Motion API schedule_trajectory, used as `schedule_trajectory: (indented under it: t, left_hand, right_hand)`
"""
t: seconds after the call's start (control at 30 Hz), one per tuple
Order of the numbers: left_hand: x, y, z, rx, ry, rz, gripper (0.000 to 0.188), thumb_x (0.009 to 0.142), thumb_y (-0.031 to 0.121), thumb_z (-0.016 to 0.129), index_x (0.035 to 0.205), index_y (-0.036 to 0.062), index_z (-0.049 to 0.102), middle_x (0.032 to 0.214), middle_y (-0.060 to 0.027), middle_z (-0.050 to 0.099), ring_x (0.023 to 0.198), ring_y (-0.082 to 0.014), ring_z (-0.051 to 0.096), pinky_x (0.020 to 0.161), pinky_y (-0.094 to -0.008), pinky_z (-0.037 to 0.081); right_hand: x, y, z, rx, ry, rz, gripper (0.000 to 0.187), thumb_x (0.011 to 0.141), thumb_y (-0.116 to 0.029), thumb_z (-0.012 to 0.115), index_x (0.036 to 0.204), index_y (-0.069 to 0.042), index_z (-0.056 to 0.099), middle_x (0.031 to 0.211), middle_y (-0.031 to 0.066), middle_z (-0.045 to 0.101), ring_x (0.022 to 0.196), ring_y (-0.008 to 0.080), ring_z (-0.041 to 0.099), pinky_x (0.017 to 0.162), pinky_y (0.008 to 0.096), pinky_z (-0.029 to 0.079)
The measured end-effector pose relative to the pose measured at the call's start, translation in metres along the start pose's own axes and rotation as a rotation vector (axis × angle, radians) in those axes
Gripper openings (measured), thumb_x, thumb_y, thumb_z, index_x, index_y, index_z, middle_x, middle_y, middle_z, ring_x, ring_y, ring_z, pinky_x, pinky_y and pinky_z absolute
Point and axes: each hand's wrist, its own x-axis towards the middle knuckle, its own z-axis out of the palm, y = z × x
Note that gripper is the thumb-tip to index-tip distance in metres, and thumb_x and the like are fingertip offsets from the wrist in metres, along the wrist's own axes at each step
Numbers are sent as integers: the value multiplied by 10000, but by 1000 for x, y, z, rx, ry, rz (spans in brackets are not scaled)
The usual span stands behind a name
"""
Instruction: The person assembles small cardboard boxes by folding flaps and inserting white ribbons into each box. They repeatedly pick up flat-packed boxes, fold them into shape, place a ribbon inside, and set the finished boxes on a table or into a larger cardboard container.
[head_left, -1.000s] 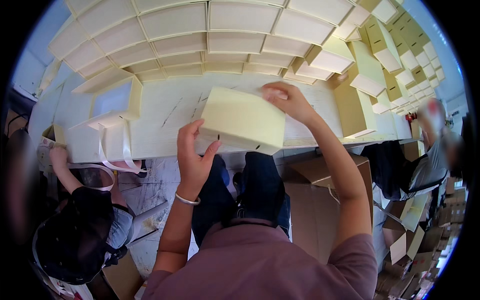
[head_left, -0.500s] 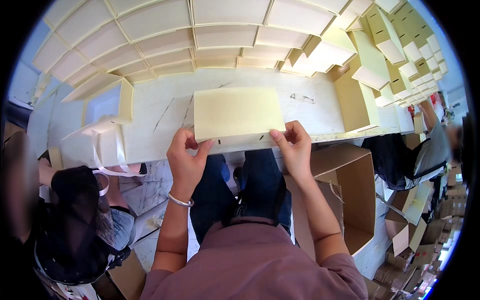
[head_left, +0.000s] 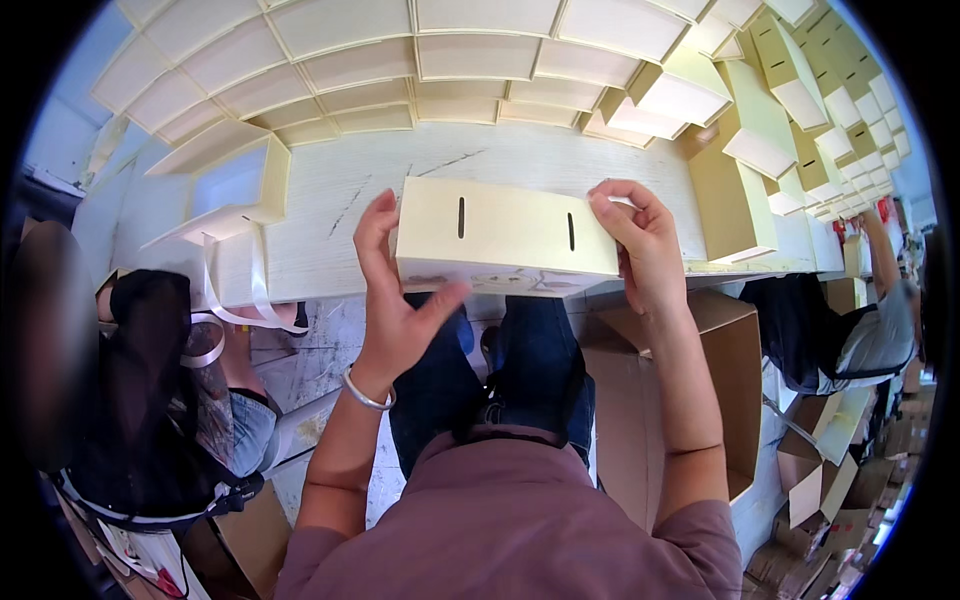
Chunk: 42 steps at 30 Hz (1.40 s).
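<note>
We held the cream box (head_left: pixel 515 225), right hand (head_left: pixel 648 240) pinching one end, left hand (head_left: pixel 388 300) spread; its two slots (head_left: pixel 461 217) stood unthreaded.

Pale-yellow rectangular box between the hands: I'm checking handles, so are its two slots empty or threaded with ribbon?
Empty: both slots in the box show as dark, narrow openings, with no ribbon through either.

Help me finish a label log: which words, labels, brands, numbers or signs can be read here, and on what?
No text can be read.
Pale yellow box in the right hand: a faint pattern on its near side, no readable lettering; its dark marks look like slots.
Stacked boxes at the back: none I can make out.
Cartons at lower right: any print is too small and blurred.
</note>
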Motion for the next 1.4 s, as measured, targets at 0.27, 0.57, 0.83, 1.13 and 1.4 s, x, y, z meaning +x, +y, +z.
schedule_trajectory:
  t: [0.27,0.57,0.83,1.13,1.4]
  left_hand:
    - [11,-25,-3,133,51,-263,608,798,282,629,1235,-15,329,1186,-181,451,1087,-260,455,913,-333,362]
    - [-10,-21,-16,284,-186,-268,621,784,257,634,1251,-35,348,1218,-198,441,1123,-296,444,938,-343,345]
    - [-10,-11,-5,-141,-115,-398,613,758,93,653,1271,-18,335,1218,-119,447,1132,-204,429,950,-310,337]
    - [24,-40,-16,-704,-131,-428,374,756,31,592,1109,26,470,1139,-85,493,1139,-196,414,984,-308,298]
    - [88,-117,15,-1123,-140,-331,181,841,160,454,671,102,428,788,-10,439,761,-147,410,942,-296,317]
  right_hand:
    - [-5,13,4,-336,-84,-351,329,750,-35,658,1050,-13,526,867,50,470,716,102,458,650,220,434]
    - [-3,-12,-8,-1223,-467,-652,470,705,-122,674,1129,-2,508,1167,218,454,1061,331,494,863,376,435]
    - [6,-27,9,-1825,-741,-969,363,788,-141,543,1092,46,479,794,152,575,705,312,583,654,372,479]
    - [39,-41,-41,-635,-529,166,331,889,-246,495,975,70,544,797,105,602,690,145,604,602,288,535]
    - [-49,52,-51,547,-260,499,481,860,-214,529,1235,24,346,1111,186,531,967,296,580,774,431,528]
